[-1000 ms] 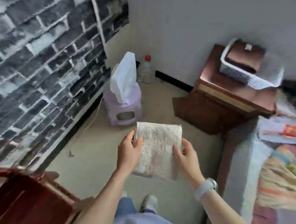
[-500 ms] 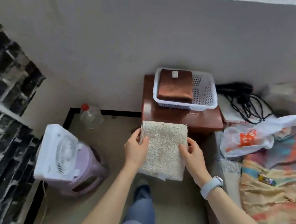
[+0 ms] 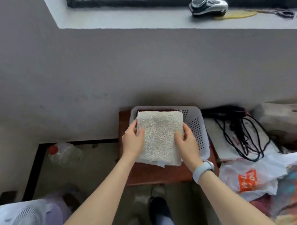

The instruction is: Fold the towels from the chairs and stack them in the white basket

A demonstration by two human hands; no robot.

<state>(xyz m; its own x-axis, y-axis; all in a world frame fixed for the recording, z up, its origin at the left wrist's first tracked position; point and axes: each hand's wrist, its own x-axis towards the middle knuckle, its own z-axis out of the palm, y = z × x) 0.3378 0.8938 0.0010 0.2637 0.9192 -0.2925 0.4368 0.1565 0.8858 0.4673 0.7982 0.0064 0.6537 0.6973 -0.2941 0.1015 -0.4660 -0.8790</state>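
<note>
A folded cream towel (image 3: 159, 135) is held flat over the white basket (image 3: 196, 128), which stands on a small brown table (image 3: 155, 175). My left hand (image 3: 132, 138) grips the towel's left edge, thumb on top. My right hand (image 3: 186, 144) grips its right edge the same way, and a pale watch sits on that wrist. The towel's near end sticks out past the basket's front rim. A thin dark strip of the brown towel (image 3: 155, 111) shows at the far rim, the rest hidden under the cream one.
Black cables (image 3: 240, 133) and a white plastic bag (image 3: 251, 176) lie to the right on a bed with a patterned blanket. A clear bottle with a red cap (image 3: 62, 152) and a white fan (image 3: 23, 214) on a purple stool stand on the floor at left. The wall is just behind the table.
I have stepped up to the brown table and carried the cream towel forward, from in front of the table to over the basket, covering the brown towel. Both hands keep their hold.
</note>
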